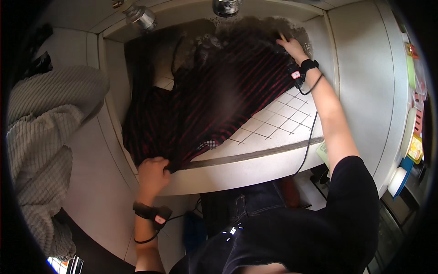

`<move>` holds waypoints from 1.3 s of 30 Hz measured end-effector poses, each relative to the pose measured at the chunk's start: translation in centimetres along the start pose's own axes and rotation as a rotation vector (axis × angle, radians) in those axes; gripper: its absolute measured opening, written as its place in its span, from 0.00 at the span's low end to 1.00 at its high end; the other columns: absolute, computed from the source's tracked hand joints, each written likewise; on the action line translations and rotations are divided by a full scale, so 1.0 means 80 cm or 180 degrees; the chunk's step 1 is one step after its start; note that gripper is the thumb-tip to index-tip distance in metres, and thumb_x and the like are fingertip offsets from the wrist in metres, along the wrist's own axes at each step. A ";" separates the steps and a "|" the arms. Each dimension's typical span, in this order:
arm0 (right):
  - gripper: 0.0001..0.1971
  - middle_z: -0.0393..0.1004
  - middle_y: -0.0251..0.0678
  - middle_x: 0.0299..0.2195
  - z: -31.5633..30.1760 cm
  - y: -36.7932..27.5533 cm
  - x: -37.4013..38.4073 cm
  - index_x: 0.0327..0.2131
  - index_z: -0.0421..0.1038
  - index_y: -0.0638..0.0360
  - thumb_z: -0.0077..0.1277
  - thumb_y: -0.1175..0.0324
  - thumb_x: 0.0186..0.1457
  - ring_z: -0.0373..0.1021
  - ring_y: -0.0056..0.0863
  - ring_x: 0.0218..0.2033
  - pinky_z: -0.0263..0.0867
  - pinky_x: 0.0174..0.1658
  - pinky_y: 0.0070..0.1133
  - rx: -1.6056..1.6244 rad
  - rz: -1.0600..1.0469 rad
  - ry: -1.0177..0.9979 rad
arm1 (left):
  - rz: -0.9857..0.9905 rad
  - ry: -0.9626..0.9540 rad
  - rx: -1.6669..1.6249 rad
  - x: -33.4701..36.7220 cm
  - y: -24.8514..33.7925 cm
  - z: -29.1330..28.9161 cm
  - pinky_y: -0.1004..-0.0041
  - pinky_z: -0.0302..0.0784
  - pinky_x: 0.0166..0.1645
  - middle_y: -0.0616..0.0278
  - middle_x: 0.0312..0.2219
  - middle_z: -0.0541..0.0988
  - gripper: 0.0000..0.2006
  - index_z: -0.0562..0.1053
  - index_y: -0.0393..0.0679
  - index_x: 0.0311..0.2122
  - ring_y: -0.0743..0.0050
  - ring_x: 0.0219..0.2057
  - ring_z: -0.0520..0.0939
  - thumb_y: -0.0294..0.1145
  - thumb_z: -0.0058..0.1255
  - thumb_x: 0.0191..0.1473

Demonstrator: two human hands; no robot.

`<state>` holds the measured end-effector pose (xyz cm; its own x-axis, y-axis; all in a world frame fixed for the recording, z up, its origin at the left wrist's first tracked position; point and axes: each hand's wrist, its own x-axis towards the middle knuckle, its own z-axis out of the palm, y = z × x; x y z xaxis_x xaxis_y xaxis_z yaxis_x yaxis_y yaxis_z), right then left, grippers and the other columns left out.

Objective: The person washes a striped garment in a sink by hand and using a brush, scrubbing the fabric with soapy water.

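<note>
A wet garment [214,98], black with dark red stripes, lies spread in a white basin with a grooved grid on its slope. My left hand [154,174] is closed on the cloth at the near left rim and holds it there. At the basin's far right, my right hand [294,49] is over the garment's edge, fingers bent round a thin tan handle [282,36]. What that handle belongs to is hidden. A small black-and-white checked patch [207,144] shows near the garment's lower edge.
Grey water with suds [223,23] stands at the basin's back. Two metal taps [141,19] hang above the far rim. Light-coloured ribbed cloth [43,137] is heaped on the left. Several packages and a white dish [398,181] line the right edge. Cables run from both wristbands.
</note>
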<state>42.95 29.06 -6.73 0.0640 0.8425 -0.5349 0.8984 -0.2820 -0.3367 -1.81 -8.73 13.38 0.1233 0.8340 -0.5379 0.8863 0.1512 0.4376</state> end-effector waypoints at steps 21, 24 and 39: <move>0.40 0.72 0.53 0.49 0.021 -0.025 -0.048 0.55 0.62 0.66 0.63 0.49 0.45 0.70 0.45 0.51 0.63 0.54 0.29 -0.0234 -0.1320 -0.0471 | -0.0655 0.1055 -0.0364 0.043 -0.011 0.068 0.62 0.67 0.60 0.50 0.59 0.66 0.32 0.66 0.33 0.57 0.51 0.59 0.68 0.48 0.54 0.56; 0.34 0.73 0.44 0.49 -0.006 -0.034 -0.059 0.53 0.66 0.66 0.62 0.54 0.47 0.69 0.34 0.50 0.62 0.53 0.25 0.1932 -0.0982 -0.0158 | -0.0674 0.0953 -0.0156 0.040 -0.015 0.067 0.62 0.68 0.59 0.48 0.58 0.67 0.29 0.66 0.33 0.57 0.49 0.58 0.68 0.43 0.53 0.57; 0.22 0.71 0.40 0.51 -0.199 -0.061 -0.064 0.56 0.67 0.55 0.48 0.74 0.56 0.69 0.35 0.50 0.69 0.48 0.29 0.1332 -0.2893 0.2668 | -0.1262 0.1974 -0.0561 0.063 -0.029 -0.013 0.66 0.74 0.51 0.53 0.46 0.79 0.16 0.73 0.43 0.53 0.53 0.48 0.80 0.37 0.41 0.65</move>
<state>45.14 33.43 9.97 -0.1047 0.7916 0.6020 0.5707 0.5436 -0.6155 -3.67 -4.35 10.41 -0.5096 0.8373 -0.1979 0.7212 0.5412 0.4325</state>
